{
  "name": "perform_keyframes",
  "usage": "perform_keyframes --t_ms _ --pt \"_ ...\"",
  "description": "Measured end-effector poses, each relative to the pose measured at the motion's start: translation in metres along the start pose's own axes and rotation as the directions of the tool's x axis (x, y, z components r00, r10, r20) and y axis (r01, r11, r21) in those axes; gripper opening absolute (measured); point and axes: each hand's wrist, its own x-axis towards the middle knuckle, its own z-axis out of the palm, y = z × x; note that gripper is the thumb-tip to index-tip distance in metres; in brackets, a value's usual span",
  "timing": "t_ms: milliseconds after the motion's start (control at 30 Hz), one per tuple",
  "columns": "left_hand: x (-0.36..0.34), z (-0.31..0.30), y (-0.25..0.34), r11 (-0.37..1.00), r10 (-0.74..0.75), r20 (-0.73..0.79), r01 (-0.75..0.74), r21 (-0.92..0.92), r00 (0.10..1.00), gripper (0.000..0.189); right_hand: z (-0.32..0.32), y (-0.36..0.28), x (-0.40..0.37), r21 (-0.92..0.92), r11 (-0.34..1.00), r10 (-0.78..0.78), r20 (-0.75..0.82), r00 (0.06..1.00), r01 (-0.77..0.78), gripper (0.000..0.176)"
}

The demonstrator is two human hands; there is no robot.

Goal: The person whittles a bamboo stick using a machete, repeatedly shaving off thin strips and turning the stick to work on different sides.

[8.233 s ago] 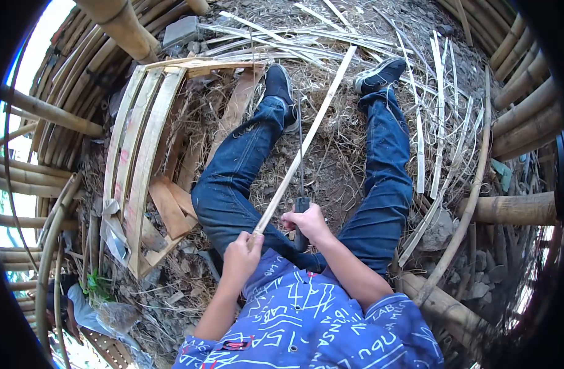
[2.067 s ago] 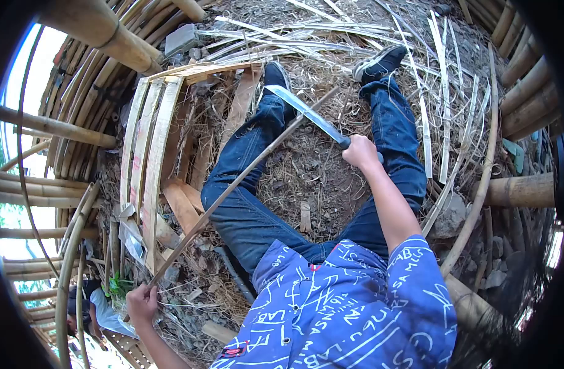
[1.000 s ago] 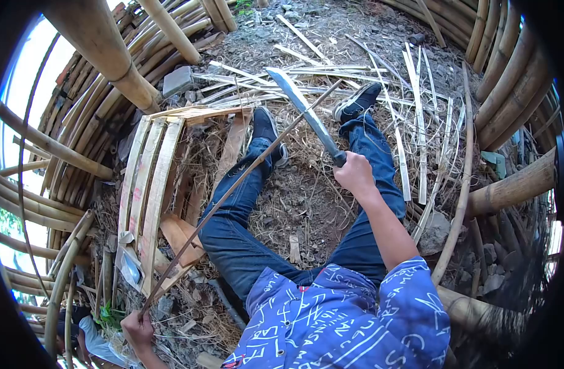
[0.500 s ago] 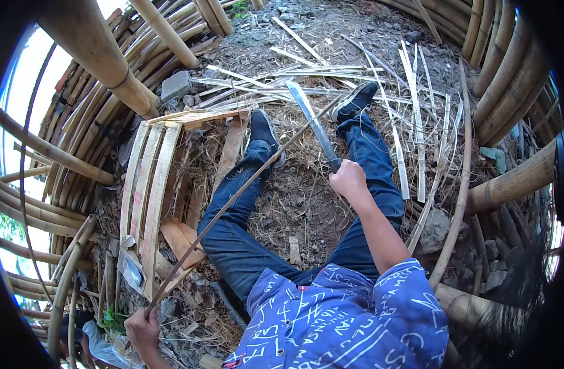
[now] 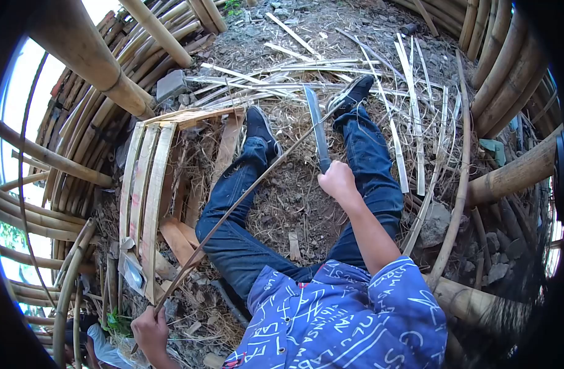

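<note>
My right hand (image 5: pixel 338 181) is closed round the dark handle of a machete (image 5: pixel 317 126), its blade pointing away from me between my shoes. At lower left, my left hand (image 5: pixel 150 333) grips the near end of a long, thin bamboo strip (image 5: pixel 233 205). The strip slants up and right over my left leg, and its far end overlaps the machete blade near my right shoe (image 5: pixel 354 92). Both legs in jeans (image 5: pixel 369 161) are spread on the ground around a patch of soil and shavings.
A slatted wooden crate (image 5: pixel 151 203) stands left of my left leg. Pale split bamboo strips (image 5: pixel 411 104) lie ahead and to the right. Thick bamboo poles (image 5: pixel 103 67) surround the spot, with a rock (image 5: pixel 434 224) on the right. Another person (image 5: pixel 100 344) shows at lower left.
My right hand has shifted slightly left, and the machete blade has swung to the right, standing straighter away from me. My left hand and the bamboo strip have shifted slightly.
</note>
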Motion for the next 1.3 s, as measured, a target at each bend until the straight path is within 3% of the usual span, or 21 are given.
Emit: perform_keyframes --t_ms 100,167,200,233,333,400,533,667,733,833,900,967,1033,1100,1133,1267,1300 --pt "0.003 0.007 0.016 0.998 0.017 -0.015 -0.018 -0.057 1.0 0.029 -0.004 -0.001 0.001 0.056 0.998 -0.029 0.051 0.998 0.026 0.033" --pt "0.007 0.013 0.044 0.988 0.086 0.114 -0.07 -0.136 0.99 0.03 -0.001 -0.011 -0.011 0.203 0.978 -0.088 0.182 0.979 0.05 0.032" --pt "0.008 0.026 0.043 0.989 0.147 0.02 -0.147 0.006 0.989 0.031 -0.001 -0.019 -0.021 0.261 0.965 -0.09 0.232 0.968 0.027 0.03" --pt "0.011 0.028 0.038 0.988 0.155 0.014 -0.155 -0.004 0.988 0.031 -0.002 -0.025 -0.03 0.269 0.961 -0.145 0.292 0.945 0.065 0.032" --pt "0.022 0.029 0.018 0.999 0.04 0.053 -0.038 -0.039 0.998 0.035 0.008 -0.028 -0.039 0.297 0.947 -0.228 0.35 0.909 0.123 0.034" --pt "0.02 0.028 0.019 0.999 0.042 0.042 -0.042 0.014 0.998 0.034 0.016 -0.03 -0.043 0.166 0.949 -0.304 0.242 0.921 0.269 0.033" --pt "0.016 0.025 0.02 0.999 0.024 0.03 -0.025 0.02 0.999 0.033 0.005 -0.023 -0.044 0.154 0.934 -0.35 0.212 0.912 0.322 0.03" --pt "0.015 0.03 0.01 0.997 0.062 0.038 -0.06 -0.053 0.997 0.029 -0.02 -0.015 -0.031 0.007 0.945 -0.323 0.16 0.933 0.326 0.027" --pt "0.013 0.03 0.005 0.982 0.113 -0.07 -0.123 -0.145 0.991 0.025 -0.037 -0.007 -0.015 -0.098 0.941 -0.312 0.117 0.943 0.323 0.027" --pt "0.005 0.023 -0.02 0.992 0.07 -0.06 -0.076 -0.097 0.996 0.021 -0.054 0.027 0.029 -0.244 0.933 -0.273 -0.001 0.962 0.265 0.029" --pt "0.001 0.015 -0.031 0.993 0.036 -0.095 -0.046 -0.106 0.995 0.019 -0.057 0.064 0.073 -0.216 0.973 -0.095 -0.087 0.992 0.074 0.031" --pt "-0.006 0.011 -0.032 0.976 0.192 -0.072 -0.198 -0.086 0.979 0.018 -0.08 0.073 0.075 -0.213 0.976 -0.058 -0.021 0.998 0.052 0.032" --pt "0.0 0.027 -0.047 0.964 0.157 -0.093 -0.173 -0.201 0.983 0.021 -0.066 0.063 0.06 -0.257 0.959 -0.154 -0.112 0.982 0.121 0.028" --pt "0.01 0.023 -0.059 0.989 0.096 -0.035 -0.1 -0.108 0.995 0.023 -0.057 0.046 0.038 -0.24 0.95 -0.226 -0.085 0.97 0.2 0.024" --pt "0.013 0.019 -0.051 0.981 0.174 -0.108 -0.182 -0.067 0.979 0.024 -0.054 0.038 0.029 -0.212 0.961 -0.2 -0.095 0.975 0.177 0.023" --pt "0.01 0.024 -0.061 0.985 0.147 -0.063 -0.152 -0.077 0.987 0.023 -0.055 0.039 0.027 -0.176 0.97 -0.194 -0.137 0.971 0.169 0.021" --pt "0.006 0.026 -0.069 0.982 0.186 -0.135 -0.189 -0.012 0.973 0.024 -0.06 0.038 0.025 -0.187 0.966 -0.21 -0.166 0.964 0.178 0.02"
